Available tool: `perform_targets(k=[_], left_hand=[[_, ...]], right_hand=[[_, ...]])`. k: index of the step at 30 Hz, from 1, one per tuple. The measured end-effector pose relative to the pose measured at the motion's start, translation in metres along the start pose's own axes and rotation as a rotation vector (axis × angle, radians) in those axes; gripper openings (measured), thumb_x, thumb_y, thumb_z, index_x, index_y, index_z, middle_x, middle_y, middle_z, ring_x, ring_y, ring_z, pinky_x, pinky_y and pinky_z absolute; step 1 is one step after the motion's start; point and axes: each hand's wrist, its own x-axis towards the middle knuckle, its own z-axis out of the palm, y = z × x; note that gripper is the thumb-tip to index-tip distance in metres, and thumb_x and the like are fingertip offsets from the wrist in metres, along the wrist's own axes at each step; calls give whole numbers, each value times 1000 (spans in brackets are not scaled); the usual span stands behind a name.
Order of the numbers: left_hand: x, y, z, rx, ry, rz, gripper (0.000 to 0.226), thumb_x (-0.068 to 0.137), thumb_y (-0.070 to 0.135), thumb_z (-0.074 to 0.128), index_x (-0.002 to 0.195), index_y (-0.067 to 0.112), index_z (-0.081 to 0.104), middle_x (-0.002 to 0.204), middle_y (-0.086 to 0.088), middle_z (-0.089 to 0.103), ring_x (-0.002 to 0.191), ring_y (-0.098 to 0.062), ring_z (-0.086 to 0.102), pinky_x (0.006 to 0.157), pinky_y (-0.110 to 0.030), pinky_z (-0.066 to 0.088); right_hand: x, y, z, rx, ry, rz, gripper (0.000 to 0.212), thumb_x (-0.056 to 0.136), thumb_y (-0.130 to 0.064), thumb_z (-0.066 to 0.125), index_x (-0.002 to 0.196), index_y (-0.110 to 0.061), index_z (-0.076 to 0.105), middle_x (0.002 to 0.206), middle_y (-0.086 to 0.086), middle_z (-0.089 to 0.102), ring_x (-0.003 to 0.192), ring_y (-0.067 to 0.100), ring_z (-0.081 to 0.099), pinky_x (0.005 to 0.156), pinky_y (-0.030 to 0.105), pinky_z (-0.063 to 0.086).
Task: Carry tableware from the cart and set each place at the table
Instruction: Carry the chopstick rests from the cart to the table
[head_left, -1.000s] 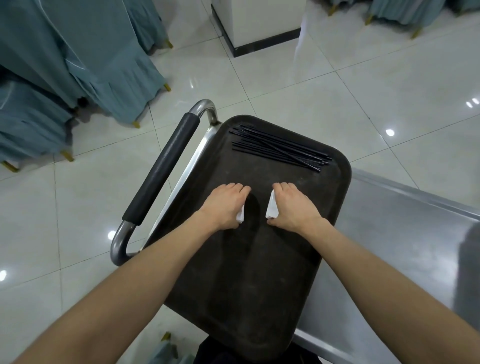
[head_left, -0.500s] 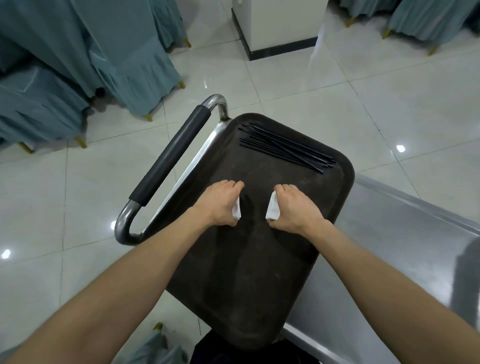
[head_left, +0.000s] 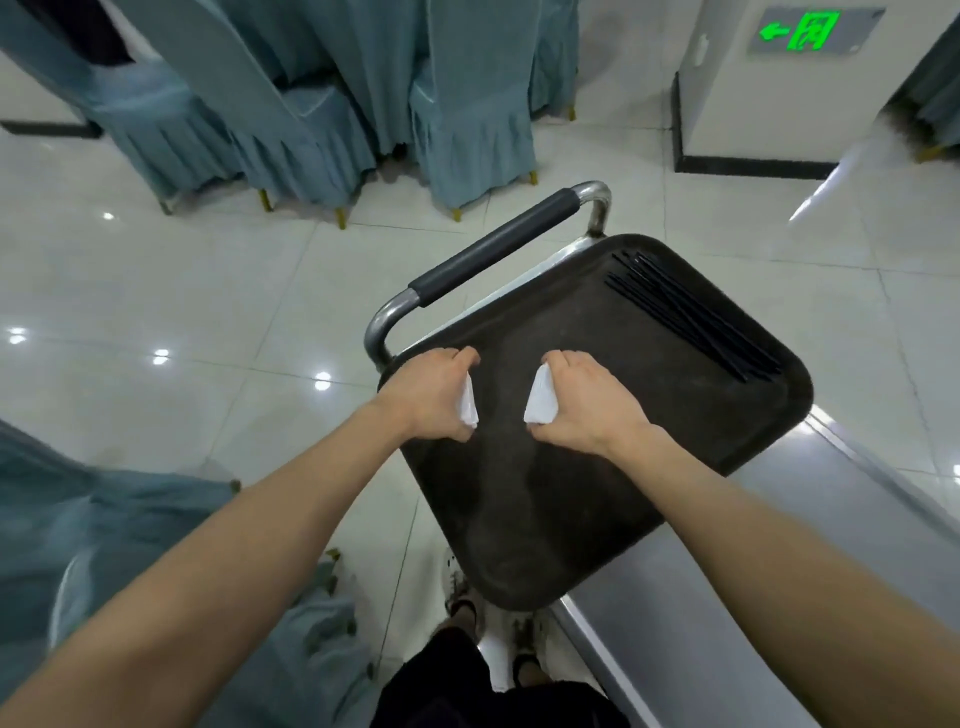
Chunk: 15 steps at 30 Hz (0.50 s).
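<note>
The tray is the one container here: a dark, rounded-corner rectangle with a low raised rim and a dull, scuffed surface. It lies askew on the brushed-steel top of the cart. Its near corner overhangs the cart's edge.

A loose bundle of thin black chopsticks lies in the tray, beyond the right grip and off to its outer side, along the far right rim. The tray surface directly beneath and between the two grips is bare.

The left grip is clenched around a small white piece, which pokes out on the thumb side as a narrow wedge. The right grip is likewise curled round a second white piece, a slightly broader wedge facing the first. Both pieces look smooth and plain white. Most of each is hidden in the fingers, so what they are cannot be told. The two grips hang just over the tray's left half, near each other but apart.

Just ahead of the left grip runs the cart's handle, a bent steel tube with a black padded sleeve. Well beyond it stand chairs in pleated blue-grey fabric covers on a glossy pale tiled floor.
</note>
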Motion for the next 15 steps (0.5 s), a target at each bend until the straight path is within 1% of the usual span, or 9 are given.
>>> perform_targets(k=[3, 6, 10, 12, 15], left_hand=[[-32, -22, -3, -22, 38, -75, 102, 59, 51, 93, 145, 24, 46, 139, -1, 62, 121, -27, 63, 100, -41, 58], [-73, -55, -5, -50, 96, -168, 100, 59, 53, 92, 144, 22, 47, 133, -4, 65, 116, -29, 64, 97, -41, 56], [-139, -98, 0, -114, 166, -314, 100, 60, 52, 90, 144, 22, 44, 125, -2, 65, 110, -26, 63, 90, -38, 55], [-174, -117, 4, -135, 193, -378, 98, 61, 50, 90, 142, 23, 43, 122, -1, 63, 108, -26, 62, 88, -39, 55], [-233, -141, 10, -162, 236, -483, 98, 60, 51, 89, 142, 24, 42, 122, 0, 64, 108, -24, 62, 89, -43, 57]], right_hand=[[7, -33, 1, -7, -8, -108, 87, 69, -56, 87, 139, -20, 48, 137, 0, 59, 129, 23, 55, 110, 39, 50], [16, -79, 2, -1, -22, -230, 86, 71, -57, 86, 139, -21, 48, 137, 0, 59, 129, 23, 55, 112, 39, 50], [23, -151, 10, -2, -58, -393, 77, 73, -54, 81, 134, -18, 52, 127, 0, 60, 123, 23, 55, 103, 38, 52], [22, -188, 15, -16, -70, -469, 79, 74, -52, 83, 136, -15, 51, 129, 2, 59, 124, 23, 54, 103, 38, 51], [12, -243, 29, -27, -88, -584, 78, 76, -51, 83, 136, -14, 50, 129, 2, 59, 126, 23, 52, 102, 35, 49]])
